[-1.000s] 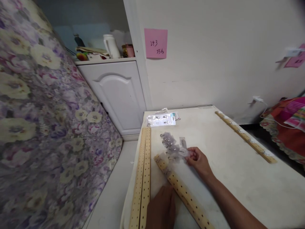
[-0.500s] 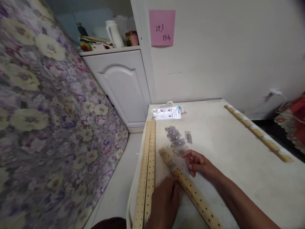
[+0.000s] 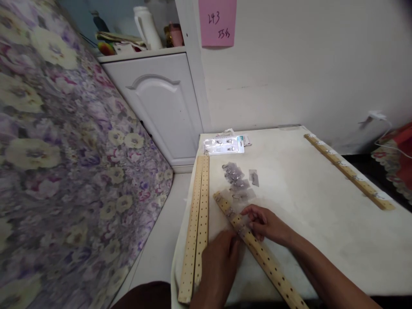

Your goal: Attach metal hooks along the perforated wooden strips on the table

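from my station i observe the working strip, a perforated wooden bar, set diagonally on the pale table between both hands. this angle presumably gives each hand access to one long edge. clear packets rest on its upper portion.

i read the left hand as a steadying support: it stands at the bar's left edge, back upward, thumb side toward the wood. its fingertips are hidden; i cannot tell whether they are clamped on it.

the right hand is at the opposite edge, forearm entering from the lower right. index finger and thumb appear apart, remaining fingers curled under; i cannot confirm a grip on any packet.

the packet pile lies just beyond the bar's far end, a position i judge convenient for the right hand. a single packet lies beside it. two paired strips run along the table's left side, apparently parked out of the working area.
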Tool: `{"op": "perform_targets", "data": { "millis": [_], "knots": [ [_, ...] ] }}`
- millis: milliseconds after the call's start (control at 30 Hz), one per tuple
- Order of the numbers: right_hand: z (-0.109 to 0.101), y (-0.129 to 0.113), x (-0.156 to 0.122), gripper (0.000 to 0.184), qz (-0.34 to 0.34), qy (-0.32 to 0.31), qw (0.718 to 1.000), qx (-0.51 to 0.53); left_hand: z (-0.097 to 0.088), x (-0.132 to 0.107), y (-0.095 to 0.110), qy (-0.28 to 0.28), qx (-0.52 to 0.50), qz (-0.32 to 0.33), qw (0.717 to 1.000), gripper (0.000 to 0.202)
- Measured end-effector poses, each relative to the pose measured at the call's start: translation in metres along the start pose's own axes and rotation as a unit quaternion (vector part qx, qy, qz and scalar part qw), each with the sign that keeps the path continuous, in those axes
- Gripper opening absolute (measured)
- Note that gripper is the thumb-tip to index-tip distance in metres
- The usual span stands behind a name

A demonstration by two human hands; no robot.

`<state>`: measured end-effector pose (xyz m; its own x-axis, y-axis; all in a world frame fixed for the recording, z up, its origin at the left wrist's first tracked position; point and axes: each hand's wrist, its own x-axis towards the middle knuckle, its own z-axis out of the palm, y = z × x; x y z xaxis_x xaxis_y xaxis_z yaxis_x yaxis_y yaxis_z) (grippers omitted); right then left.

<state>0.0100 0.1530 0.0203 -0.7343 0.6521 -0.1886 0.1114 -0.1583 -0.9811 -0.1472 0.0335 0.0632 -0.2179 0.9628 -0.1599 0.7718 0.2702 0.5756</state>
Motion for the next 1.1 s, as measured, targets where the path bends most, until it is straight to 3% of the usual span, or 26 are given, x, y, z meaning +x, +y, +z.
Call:
{"op": "perform_targets", "data": {
  "millis": [400,767,1100],
  "knots": [
    [-0.003,-0.002,-0.002,0.021,0.012,0.005,1.000,-0.009,0.010,-0.007,-0.017,0.016,0.037,0.096,0.995,0.037],
    [-0.005,-0.003,-0.003,0.023,0.027,0.009,0.999,-0.037,0.014,-0.009,-0.019,-0.043,0.109,0.071,0.991,0.053],
    [-0.007,-0.004,-0.003,0.021,0.028,-0.004,0.999,-0.042,0.013,-0.010,-0.016,-0.031,0.065,0.096,0.993,0.055]
  ]
}}
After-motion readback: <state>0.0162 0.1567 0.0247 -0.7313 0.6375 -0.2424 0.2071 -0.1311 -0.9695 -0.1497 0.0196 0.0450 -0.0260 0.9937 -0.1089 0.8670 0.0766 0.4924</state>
